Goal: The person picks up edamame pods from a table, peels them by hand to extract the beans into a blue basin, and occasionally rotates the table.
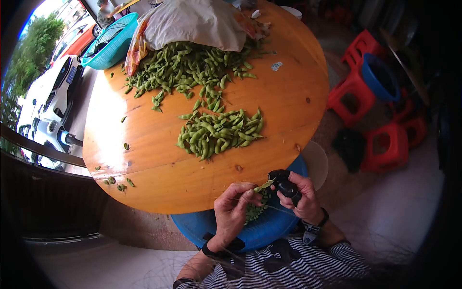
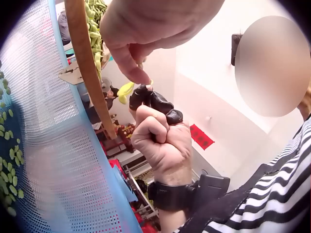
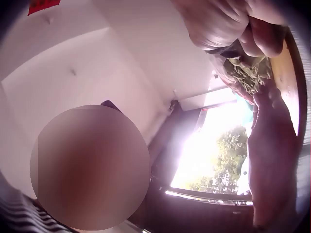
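Observation:
In the head view my left hand pinches a green soybean pod between thumb and fingertips, over the table's near edge. My right hand is at the pod's other end, its fingers curled and thumb and fingertips wrapped in black covers. The left wrist view shows the pod yellow-green beside those covers. Below both hands sits a blue basket with shelled beans in it. A small pile of pods lies on the table in front of my hands.
A larger heap of pods lies farther back on the round wooden table, partly under a white bag. A turquoise basket stands at the back left. Red stools and a blue basin are at the right.

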The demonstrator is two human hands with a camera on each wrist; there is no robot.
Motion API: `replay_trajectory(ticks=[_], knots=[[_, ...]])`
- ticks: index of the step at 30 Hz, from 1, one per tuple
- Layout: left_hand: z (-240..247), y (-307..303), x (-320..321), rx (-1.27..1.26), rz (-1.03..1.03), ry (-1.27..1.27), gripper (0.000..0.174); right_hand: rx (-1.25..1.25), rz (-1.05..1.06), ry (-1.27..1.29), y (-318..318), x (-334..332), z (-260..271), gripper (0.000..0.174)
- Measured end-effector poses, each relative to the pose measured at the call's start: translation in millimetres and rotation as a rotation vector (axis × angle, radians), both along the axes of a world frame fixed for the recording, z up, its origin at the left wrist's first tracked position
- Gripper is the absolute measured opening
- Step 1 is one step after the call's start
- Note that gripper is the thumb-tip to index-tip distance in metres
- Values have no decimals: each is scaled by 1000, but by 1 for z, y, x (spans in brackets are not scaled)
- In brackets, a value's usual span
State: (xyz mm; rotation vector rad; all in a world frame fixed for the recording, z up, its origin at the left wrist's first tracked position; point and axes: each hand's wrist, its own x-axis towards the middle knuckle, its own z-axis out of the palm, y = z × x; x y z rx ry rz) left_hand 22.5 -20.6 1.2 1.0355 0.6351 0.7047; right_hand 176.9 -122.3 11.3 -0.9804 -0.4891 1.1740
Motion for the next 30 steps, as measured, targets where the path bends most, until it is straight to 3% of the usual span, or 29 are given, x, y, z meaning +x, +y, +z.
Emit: replay_trajectory(ticks=[4,6,9,12,16,18,21,23,30], knots=[[2,5,-5,-61,-98,1,13,-68,41,-224,0,5,2,33],[3,6,-6,-134,-150,11,13,-74,-14,-522,4,4,4,35],[0,7,-5,-218,-222,-128,14,-120,109,-354,3,7,2,37],[1,4,-2,-189,-208,-150,13,-43,96,-377,10,-1,3,37],[-1,3,-3,-65,-174,-14,11,-47,61,-627,11,3,0,36],[-3,4,-5,-42,-185,12,10,-25,36,-884,11,6,-2,39],[-3,4,-8,-41,-264,168,12,-8,68,-986,9,9,3,44],[2,1,-5,211,-266,301,14,-23,62,-1053,6,7,1,45],[4,7,-7,460,-310,329,22,46,102,-1271,1,2,12,50]])
